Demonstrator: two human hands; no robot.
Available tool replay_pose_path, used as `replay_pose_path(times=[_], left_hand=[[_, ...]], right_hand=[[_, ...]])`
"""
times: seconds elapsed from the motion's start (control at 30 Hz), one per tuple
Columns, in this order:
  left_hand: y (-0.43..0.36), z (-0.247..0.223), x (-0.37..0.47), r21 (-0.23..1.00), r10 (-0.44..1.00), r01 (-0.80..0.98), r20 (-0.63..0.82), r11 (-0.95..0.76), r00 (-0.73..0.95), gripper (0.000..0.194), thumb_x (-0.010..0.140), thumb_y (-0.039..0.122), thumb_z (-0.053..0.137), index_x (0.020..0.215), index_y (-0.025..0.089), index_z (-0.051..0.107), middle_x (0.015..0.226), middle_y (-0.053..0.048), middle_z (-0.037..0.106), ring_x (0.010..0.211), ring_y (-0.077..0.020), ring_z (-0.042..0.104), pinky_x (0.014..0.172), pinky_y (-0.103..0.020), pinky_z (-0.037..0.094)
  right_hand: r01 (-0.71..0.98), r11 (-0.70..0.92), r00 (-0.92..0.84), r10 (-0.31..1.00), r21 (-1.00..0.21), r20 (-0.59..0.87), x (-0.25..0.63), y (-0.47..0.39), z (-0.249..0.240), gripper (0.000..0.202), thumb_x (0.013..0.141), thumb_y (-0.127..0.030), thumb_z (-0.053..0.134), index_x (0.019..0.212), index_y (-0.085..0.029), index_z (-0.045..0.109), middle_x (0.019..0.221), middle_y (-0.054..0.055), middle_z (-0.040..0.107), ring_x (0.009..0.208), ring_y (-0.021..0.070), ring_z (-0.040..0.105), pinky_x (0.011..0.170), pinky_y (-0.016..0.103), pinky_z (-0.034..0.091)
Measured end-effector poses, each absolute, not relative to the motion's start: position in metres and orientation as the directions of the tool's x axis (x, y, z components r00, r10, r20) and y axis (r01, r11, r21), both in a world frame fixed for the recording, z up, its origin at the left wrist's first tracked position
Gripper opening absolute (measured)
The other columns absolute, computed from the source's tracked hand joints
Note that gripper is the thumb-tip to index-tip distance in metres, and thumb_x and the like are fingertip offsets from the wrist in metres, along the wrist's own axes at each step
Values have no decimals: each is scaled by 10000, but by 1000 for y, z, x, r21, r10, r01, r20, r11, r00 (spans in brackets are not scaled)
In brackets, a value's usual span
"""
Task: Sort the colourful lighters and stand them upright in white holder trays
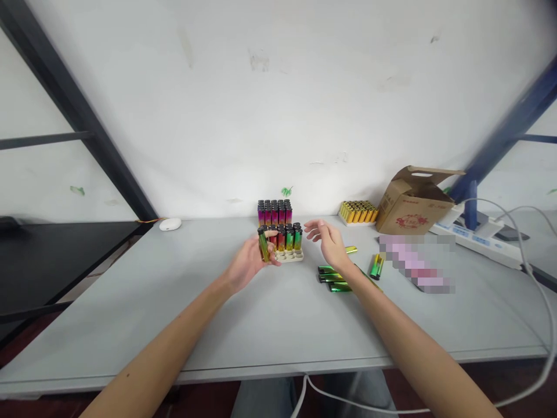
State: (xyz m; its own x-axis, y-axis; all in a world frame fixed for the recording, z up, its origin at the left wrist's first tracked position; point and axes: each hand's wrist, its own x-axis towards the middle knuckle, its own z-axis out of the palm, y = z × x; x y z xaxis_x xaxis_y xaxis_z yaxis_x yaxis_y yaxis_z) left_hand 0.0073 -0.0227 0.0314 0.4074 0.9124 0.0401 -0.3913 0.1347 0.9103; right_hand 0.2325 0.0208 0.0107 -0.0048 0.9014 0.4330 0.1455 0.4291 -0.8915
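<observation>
My left hand (249, 262) is closed round a green and gold lighter (263, 246) with a black top, held nearly upright at the left of a white tray (290, 256). Red and green lighters (289, 239) stand upright in the tray's rear holes, while its front holes show bare. To the tray's right, my right hand (327, 239) hovers with fingers apart and nothing visible in them. Beneath my right forearm lie several loose green lighters (335, 278), partly hidden by the arm. One more green and yellow lighter (376, 266) lies farther right.
Purple lighters (275, 213) stand in rows behind the tray. Yellow lighters (359, 211) fill another tray by the wall. An open cardboard box (409, 209), a power strip (478, 241) and white cables are at right. A white case (170, 224) sits back left.
</observation>
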Motion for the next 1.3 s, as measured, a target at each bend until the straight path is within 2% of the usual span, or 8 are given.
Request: replay_pose_path(times=[0.13, 0.27, 0.37, 0.5, 0.73, 0.97, 1.17, 1.3], left_hand=[[-25, 31, 10, 934, 889, -325, 20, 146, 457, 308, 941, 393, 462, 1093, 163, 600, 848, -38, 548, 797, -168, 576, 893, -438, 500], [-25, 27, 13, 970, 877, -226, 30, 91, 480, 258, 901, 365, 588, 1073, 174, 609, 1067, -86, 633, 1036, -214, 613, 999, -460, 452], [-22, 21, 15, 982, 874, -180, 46, 48, 484, 330, 900, 395, 590, 1152, 182, 599, 1214, -123, 632, 1164, -249, 583, 1029, -475, 432], [-19, 15, 14, 993, 851, -114, 75, -18, 519, 408, 904, 432, 573, 1237, 196, 589, 1283, -128, 620, 1192, -272, 581, 1028, -481, 440], [-21, 15, 12, 990, 835, 11, 111, -138, 539, 398, 906, 429, 563, 1207, 172, 606, 1182, -116, 676, 1101, -254, 639, 962, -445, 505], [-17, 10, 11, 973, 846, 67, 158, -222, 509, 317, 906, 405, 564, 1089, 157, 637, 1079, -90, 687, 1045, -224, 640, 940, -402, 509], [-17, 10, 10, 947, 864, 158, 177, -280, 470, 286, 887, 409, 575, 942, 139, 650, 879, -48, 661, 841, -169, 621, 825, -339, 518], [-19, 13, 11, 936, 883, 203, 177, -288, 434, 292, 877, 423, 566, 899, 149, 665, 833, -39, 669, 821, -185, 627, 811, -339, 518]], right_hand=[[175, 455, -25, 889, -873, 458, 231, 18, 13, 500, 944, -571, 347, 933, -176, 654, 862, 58, 668, 732, 157, 599, 679, 294, 460], [203, 492, -61, 869, -846, 491, 226, 11, 16, 428, 949, -511, 392, 940, -179, 661, 858, 51, 672, 759, 161, 606, 716, 298, 473], [242, 528, -106, 848, -814, 519, 220, 4, 18, 301, 921, -436, 494, 946, -197, 674, 934, 50, 697, 832, 171, 621, 767, 305, 482], [281, 613, -161, 788, -738, 594, 210, -4, 18, 184, 863, -327, 596, 975, -215, 690, 999, 46, 716, 913, 181, 621, 838, 325, 476], [274, 543, -203, 839, -794, 504, 199, -9, 14, 123, 819, -298, 638, 887, -206, 683, 860, 31, 707, 809, 176, 622, 772, 324, 484], [101, 440, -217, 885, -892, 412, 196, -7, 14, 224, 787, -297, 670, 983, -189, 653, 831, 21, 674, 776, 158, 617, 741, 305, 496], [96, 495, -219, 857, -864, 467, 196, -5, 13, 240, 786, -312, 676, 991, -190, 645, 875, 32, 670, 828, 161, 626, 794, 310, 494], [130, 502, -208, 857, -855, 471, 193, -8, 14, 235, 798, -319, 654, 996, -197, 619, 961, 48, 671, 906, 174, 628, 808, 309, 495]])
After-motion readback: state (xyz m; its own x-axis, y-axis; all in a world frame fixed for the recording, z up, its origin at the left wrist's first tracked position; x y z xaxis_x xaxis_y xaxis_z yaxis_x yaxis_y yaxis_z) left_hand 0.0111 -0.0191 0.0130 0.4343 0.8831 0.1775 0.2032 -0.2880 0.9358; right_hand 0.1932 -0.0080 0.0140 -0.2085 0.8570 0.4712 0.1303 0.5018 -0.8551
